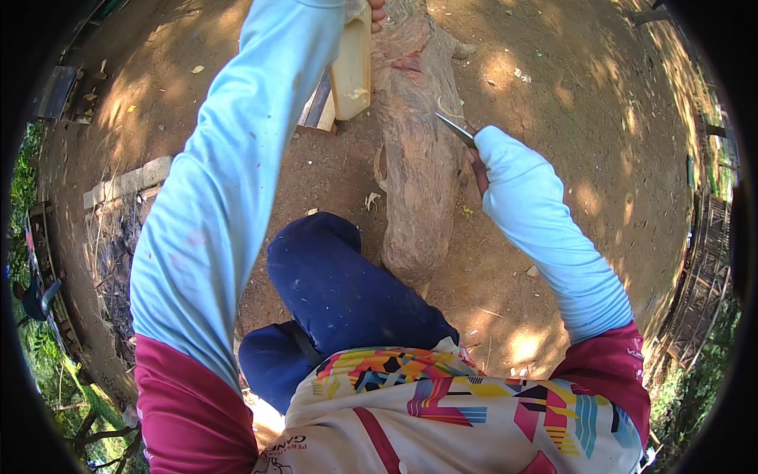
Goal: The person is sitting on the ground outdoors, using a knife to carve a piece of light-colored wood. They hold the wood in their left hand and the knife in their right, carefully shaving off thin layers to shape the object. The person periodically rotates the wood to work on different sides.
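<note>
A long, weathered log (418, 166) lies on the ground ahead of me, running away from my knees. Just right of it, my right hand (478, 172) is closed around a knife (455, 130), its blade pointing up and left toward the log. The sleeve covers most of that hand. At the top edge my left arm reaches far forward. Only the curled fingers of my left hand (377, 14) show, at the right side of a cream, shallow box-like container (351, 75), and they appear to grip its edge. The rest of that hand is cut off or hidden.
A light board (317, 107) with a dark strip lies beside the container. On the left, a concrete-like block (126, 182) borders a patch of dark charred debris (118, 268). A bamboo rack (696, 272) stands at the far right. My bent, blue-clad leg (339, 276) is near the log's close end.
</note>
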### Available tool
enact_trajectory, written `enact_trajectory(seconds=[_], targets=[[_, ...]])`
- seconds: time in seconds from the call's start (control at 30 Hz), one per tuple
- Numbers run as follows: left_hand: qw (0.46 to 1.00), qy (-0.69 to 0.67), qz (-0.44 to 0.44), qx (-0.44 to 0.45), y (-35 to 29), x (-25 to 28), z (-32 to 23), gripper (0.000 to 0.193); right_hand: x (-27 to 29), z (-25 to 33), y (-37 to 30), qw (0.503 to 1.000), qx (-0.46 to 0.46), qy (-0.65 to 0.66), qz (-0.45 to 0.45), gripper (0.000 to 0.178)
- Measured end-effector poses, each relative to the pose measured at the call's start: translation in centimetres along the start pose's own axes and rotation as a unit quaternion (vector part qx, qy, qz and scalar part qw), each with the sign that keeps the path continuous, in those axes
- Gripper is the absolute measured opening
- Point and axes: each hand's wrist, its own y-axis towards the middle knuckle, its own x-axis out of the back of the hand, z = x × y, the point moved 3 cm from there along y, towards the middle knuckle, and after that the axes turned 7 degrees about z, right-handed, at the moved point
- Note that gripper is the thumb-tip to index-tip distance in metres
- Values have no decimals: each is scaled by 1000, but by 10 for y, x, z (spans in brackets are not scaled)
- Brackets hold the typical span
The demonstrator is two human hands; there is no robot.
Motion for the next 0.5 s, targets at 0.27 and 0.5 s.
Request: enact_trajectory(seconds=[0.27,0.5], targets=[[984,51,132,-113,45,-30,-2,70,-9,-21,-13,978,-64,163,-116,12],[977,62,154,-131,39,-49,3,73,12,-17,8,983,-4,123,-136,12]])
